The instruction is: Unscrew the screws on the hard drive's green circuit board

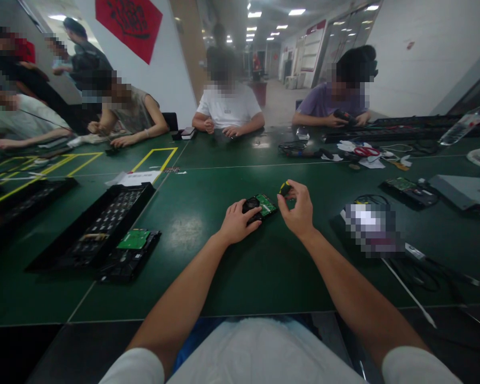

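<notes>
A hard drive (267, 205) with a green circuit board and black casing lies on the green table in front of me. My left hand (239, 223) grips its left end, fingers over the top and thumb along the near side. Just right of the drive, my right hand (300, 210) is raised and closed in a pinch. Between its thumb and fingertips is a stubby black-and-yellow screwdriver (285, 188); its shaft cannot be made out. The screwdriver is apart from the drive.
At left lie a long black tray (116, 213) and another drive (130, 253) with a green board. Cables (428, 266), a further drive (410, 191) and a grey box (464, 192) are at right. Several people sit across the table. A plastic bottle (466, 125) leans far right.
</notes>
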Motion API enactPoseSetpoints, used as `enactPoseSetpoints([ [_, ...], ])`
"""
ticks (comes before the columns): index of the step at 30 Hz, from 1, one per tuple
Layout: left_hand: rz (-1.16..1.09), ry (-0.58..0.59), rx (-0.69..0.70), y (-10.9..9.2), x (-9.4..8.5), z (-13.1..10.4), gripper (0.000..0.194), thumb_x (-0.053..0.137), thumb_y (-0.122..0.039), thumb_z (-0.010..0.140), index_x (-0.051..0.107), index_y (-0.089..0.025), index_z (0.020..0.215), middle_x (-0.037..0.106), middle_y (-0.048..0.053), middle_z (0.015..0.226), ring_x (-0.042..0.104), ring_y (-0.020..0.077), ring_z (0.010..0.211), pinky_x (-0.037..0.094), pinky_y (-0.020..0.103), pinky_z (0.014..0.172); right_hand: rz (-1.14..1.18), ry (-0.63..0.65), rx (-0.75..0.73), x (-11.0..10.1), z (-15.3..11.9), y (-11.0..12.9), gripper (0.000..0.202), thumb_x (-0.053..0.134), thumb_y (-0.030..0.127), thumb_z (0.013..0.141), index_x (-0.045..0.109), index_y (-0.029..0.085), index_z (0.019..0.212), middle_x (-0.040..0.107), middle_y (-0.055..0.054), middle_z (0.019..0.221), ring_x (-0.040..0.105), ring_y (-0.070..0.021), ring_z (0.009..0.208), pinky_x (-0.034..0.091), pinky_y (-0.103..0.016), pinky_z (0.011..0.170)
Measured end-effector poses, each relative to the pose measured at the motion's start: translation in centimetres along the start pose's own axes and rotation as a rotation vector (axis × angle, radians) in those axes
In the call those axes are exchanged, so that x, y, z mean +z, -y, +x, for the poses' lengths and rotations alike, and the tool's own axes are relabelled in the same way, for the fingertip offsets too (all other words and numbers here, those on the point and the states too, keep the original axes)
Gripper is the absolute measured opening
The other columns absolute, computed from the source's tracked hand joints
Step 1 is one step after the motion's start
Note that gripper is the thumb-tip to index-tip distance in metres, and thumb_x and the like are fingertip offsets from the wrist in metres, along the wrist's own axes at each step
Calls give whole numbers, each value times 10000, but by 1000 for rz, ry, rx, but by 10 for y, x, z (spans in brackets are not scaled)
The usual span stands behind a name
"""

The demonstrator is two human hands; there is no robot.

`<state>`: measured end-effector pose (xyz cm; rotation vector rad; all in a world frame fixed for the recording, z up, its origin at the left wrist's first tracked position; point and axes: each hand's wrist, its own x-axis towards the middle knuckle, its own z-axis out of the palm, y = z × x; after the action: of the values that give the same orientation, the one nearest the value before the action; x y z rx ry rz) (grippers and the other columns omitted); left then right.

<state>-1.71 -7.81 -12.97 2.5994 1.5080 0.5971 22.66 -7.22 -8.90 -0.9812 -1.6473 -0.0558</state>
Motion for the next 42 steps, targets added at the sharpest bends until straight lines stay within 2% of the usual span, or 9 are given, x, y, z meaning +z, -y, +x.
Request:
enactPoseSetpoints([
  [4, -15, 5, -16, -1, -1, -2, 565, 647, -571, 1010, 577, -421, 1550, 380, 90, 1667, 351, 411, 1519, 331, 608, 1226, 24, -3, 15, 2, -1, -2, 555, 607, 322, 1013, 428, 288, 1537, 619, -140, 1379, 723, -266, 1030, 671, -483, 883],
  [10, -5, 6, -13, -2, -1, -3, 558, 643, -564, 1016, 581, -413, 1550, 370, 98, 1666, 360, 410, 1510, 332, 596, 1224, -28, -36, 11, 1, -1, -3, 547, 686, 373, 979, 486, 285, 1481, 629, -129, 1302, 698, -261, 958, 675, -476, 793],
  [16, -6, 6, -11, -2, -3, -4, 555, 639, -567, 1017, 584, -414, 1547, 374, 100, 1658, 349, 406, 1522, 335, 588, 1225, 14, -18, 15, 1, 0, -5, 562, 645, 303, 990, 455, 284, 1518, 637, -134, 1350, 723, -247, 952, 666, -477, 860],
  [22, 8, 11, -7, -1, -3, -4, 556, 622, -578, 1025, 577, -412, 1554, 377, 106, 1654, 357, 405, 1521, 339, 592, 1223, -16, -20, 1, 0, 1, -5, 557, 699, 363, 974, 489, 302, 1486, 616, -120, 1332, 702, -248, 951, 669, -465, 813],
  [27, -1, 8, -10, 0, -2, -5, 557, 638, -573, 1019, 582, -414, 1550, 376, 103, 1660, 350, 408, 1523, 339, 593, 1220, 13, -10, 19, 0, 1, -5, 541, 627, 337, 1013, 449, 308, 1523, 635, -124, 1357, 725, -242, 956, 669, -475, 875],
  [33, -12, 14, 1, 0, -4, -6, 557, 625, -575, 1025, 577, -411, 1555, 373, 105, 1661, 342, 409, 1531, 333, 592, 1225, 3, -23, 7, -2, 3, -9, 557, 714, 388, 965, 502, 298, 1471, 610, -130, 1334, 716, -263, 961, 679, -471, 787],
  [42, -12, 16, -11, -2, -6, -5, 557, 647, -569, 1011, 593, -408, 1542, 391, 102, 1660, 355, 408, 1526, 343, 595, 1219, 57, -20, 57, 3, -2, -5, 537, 624, 357, 1011, 453, 280, 1515, 655, -142, 1376, 751, -259, 972, 676, -492, 881],
])
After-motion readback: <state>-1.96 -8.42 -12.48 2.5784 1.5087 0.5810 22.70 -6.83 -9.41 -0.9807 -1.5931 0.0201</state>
